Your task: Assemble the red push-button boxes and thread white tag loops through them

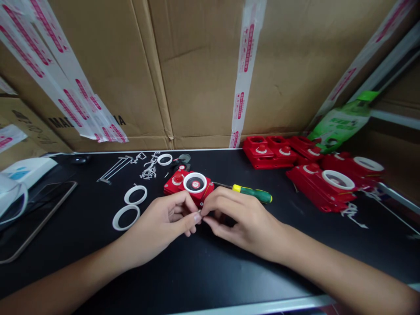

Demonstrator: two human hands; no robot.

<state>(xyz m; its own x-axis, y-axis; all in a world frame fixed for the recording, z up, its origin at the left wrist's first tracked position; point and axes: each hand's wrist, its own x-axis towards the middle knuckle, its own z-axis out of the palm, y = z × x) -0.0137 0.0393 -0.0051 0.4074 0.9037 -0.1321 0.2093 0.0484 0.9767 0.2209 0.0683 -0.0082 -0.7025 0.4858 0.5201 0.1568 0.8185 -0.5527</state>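
My left hand (173, 215) and my right hand (234, 214) meet in front of a red box (172, 186) with a red knob and a white ring (194, 182) around a dark round window. Both hands pinch at one spot, where a tiny pale bit shows between the fingertips, too small to name. Just behind my right hand lies a screwdriver (252, 192) with a green and yellow handle, its shaft pointing at the box. Left of my left hand, two loose white rings (126, 218) lie flat on the black table.
Several red boxes (323, 186) stand at the right, beside a green bottle (344, 120). Thin white pieces (150, 169) and another white ring (164, 159) lie behind. A phone-like slab (36, 223) and a black mouse (80, 159) are at the left. Cardboard (203, 78) walls off the back.
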